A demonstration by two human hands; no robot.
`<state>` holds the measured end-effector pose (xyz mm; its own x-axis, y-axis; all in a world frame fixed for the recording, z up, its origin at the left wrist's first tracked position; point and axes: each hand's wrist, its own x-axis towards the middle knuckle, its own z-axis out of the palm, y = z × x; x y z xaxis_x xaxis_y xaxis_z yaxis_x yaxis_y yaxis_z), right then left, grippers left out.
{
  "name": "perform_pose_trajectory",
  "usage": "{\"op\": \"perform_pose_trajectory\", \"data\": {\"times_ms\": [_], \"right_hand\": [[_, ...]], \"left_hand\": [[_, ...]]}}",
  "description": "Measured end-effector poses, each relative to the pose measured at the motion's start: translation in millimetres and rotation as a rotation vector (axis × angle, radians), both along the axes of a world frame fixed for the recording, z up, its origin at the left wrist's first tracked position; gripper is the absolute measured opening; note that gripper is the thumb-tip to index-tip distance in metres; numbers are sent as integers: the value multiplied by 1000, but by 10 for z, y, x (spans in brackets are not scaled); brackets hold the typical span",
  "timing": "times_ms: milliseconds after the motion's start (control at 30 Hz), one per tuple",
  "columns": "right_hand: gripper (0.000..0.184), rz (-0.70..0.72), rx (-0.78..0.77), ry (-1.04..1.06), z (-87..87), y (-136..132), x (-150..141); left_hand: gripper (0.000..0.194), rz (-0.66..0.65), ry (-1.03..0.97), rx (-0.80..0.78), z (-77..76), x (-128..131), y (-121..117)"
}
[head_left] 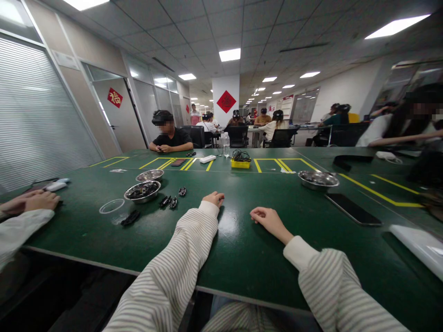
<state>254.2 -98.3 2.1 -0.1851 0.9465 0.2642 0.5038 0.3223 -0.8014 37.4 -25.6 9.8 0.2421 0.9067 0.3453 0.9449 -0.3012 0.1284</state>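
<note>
My left hand (214, 198) rests on the green table (231, 263) with its fingers curled in. A tiny dark spot shows at its fingertips, too small to name. To its right, my right hand (268, 220) lies on the tabletop, loosely closed, with nothing visible in it. Left of my left hand are several small black clip-like parts (173, 202) and a black piece (130, 218). Near them stand a metal bowl (157, 188) of dark parts, a second metal bowl (140, 177) behind it, and a clear plastic tub (112, 206).
Another metal bowl (318, 185) and a black phone (353, 208) are on the right. Further back are a yellow basket (240, 163) of black cables, a plastic bottle (226, 146) and a white power strip (207, 159). A co-worker's hands (41, 200) rest at far left; another person (169, 133) sits opposite.
</note>
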Motion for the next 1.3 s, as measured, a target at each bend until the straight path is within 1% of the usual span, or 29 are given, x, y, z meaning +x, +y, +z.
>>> {"op": "perform_pose_trajectory", "data": {"times_ms": [100,167,233,333,533,633,733,833,933,1000,1100,1167,1300], "right_hand": [[19,41,-21,-6,-15,0,-6],[19,53,-30,4,-22,2,-7],[19,53,-35,12,-24,3,-7],[19,52,-44,15,-22,1,-8],[20,64,-45,13,-15,0,-2],[20,68,-47,4,-10,-1,0],[21,72,-45,0,-5,-4,-2],[20,72,-46,-4,-9,-2,-3],[19,71,-52,-7,-21,6,0],[19,74,-51,-10,-27,12,3],[19,78,-46,-23,-27,13,7],[19,77,-43,-34,-19,8,7],[19,73,-45,-44,-2,-7,-2]], "left_hand": [[24,166,-2,-37,29,-175,126],[25,227,-3,-68,21,-250,183],[25,246,17,-112,-2,-290,227],[25,228,74,-154,-37,-303,267],[26,240,148,-154,-41,-277,246],[30,251,150,-155,-38,-279,241],[35,318,113,-185,-39,-318,266],[30,416,79,-222,-39,-389,288],[28,466,74,-186,-38,-441,278],[30,410,92,-99,-37,-444,256],[29,200,139,4,-41,-403,229],[22,90,159,7,-52,-360,229],[19,-28,149,-15,-97,-246,247]]}}
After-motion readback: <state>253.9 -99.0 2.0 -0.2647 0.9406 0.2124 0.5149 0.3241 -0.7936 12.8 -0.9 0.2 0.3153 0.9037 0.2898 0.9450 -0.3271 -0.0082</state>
